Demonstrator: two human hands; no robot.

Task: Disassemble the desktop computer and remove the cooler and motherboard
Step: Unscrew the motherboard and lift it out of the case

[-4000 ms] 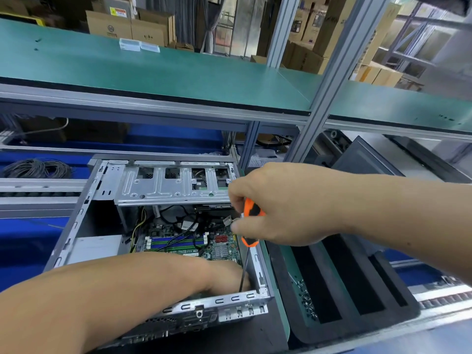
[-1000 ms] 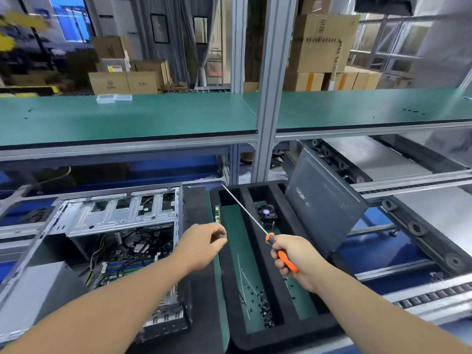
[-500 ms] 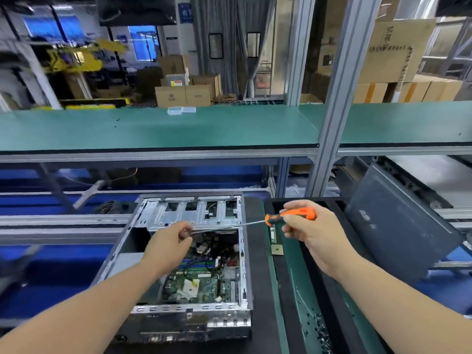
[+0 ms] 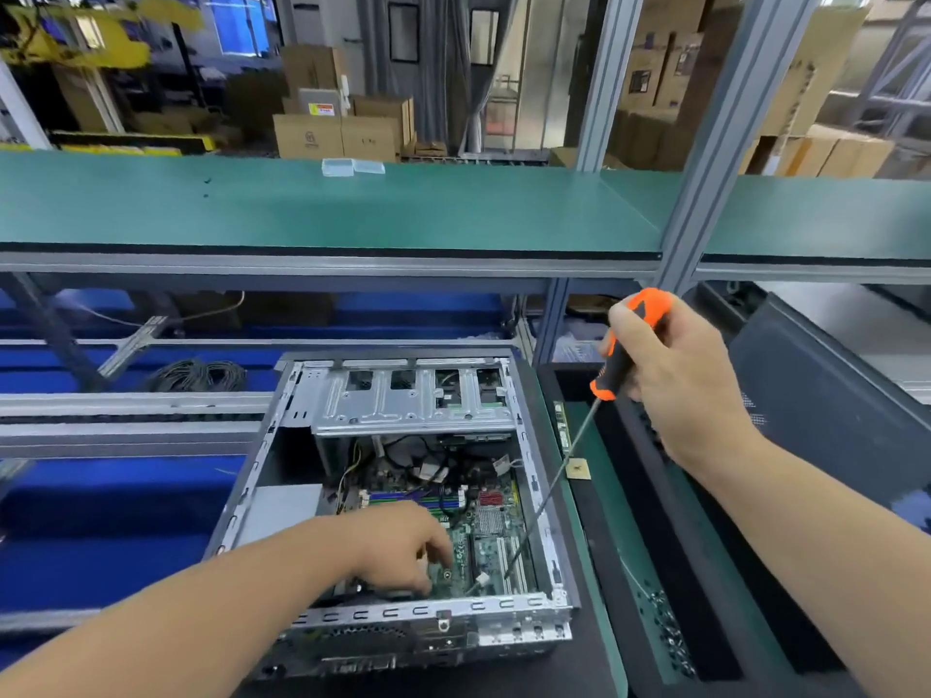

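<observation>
We unscrew the motherboard: right hand grips screwdriver; left hand, fingers curled, steadies a screw; next, seat the tip.

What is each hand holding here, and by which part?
The right hand grips the screwdriver by its orange-and-black handle. The left hand reaches down to the motherboard; whether it holds anything cannot be told.
</observation>
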